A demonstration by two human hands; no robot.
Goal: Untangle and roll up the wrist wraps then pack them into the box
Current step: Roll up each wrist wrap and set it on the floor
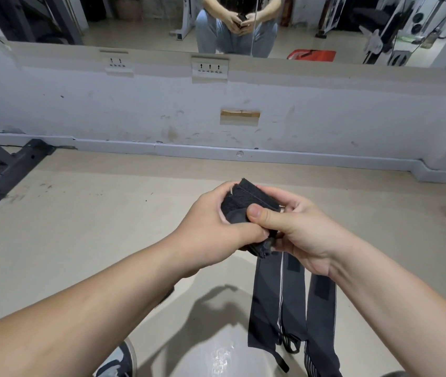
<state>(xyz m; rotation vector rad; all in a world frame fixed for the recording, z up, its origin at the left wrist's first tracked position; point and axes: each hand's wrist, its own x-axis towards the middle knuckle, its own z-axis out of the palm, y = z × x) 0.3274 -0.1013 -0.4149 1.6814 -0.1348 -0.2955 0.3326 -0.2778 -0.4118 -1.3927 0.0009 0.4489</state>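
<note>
Two hands meet at the middle of the view, both curled round a dark bundle of wrist wraps [251, 198]. The left hand [208, 221] closes on the bundle from 9 o'clock, its thumb laid across the near side. The right hand [300, 232] grips from 3 o'clock, its thumb pressed flat on the fabric. Several loose strap ends [276, 303] hang from the bundle toward 6 o'clock. They are grey-black with pale edge stripes and darker fastening patches, and they dangle above the pale floor [80, 219]. A shoe [119, 360] shows at 7 o'clock. A dark metal frame [6, 172] stands at 9 o'clock by the scuffed white wall [325, 118], which carries sockets [209, 67] and, at 12 o'clock, a mirror [134, 23].
</note>
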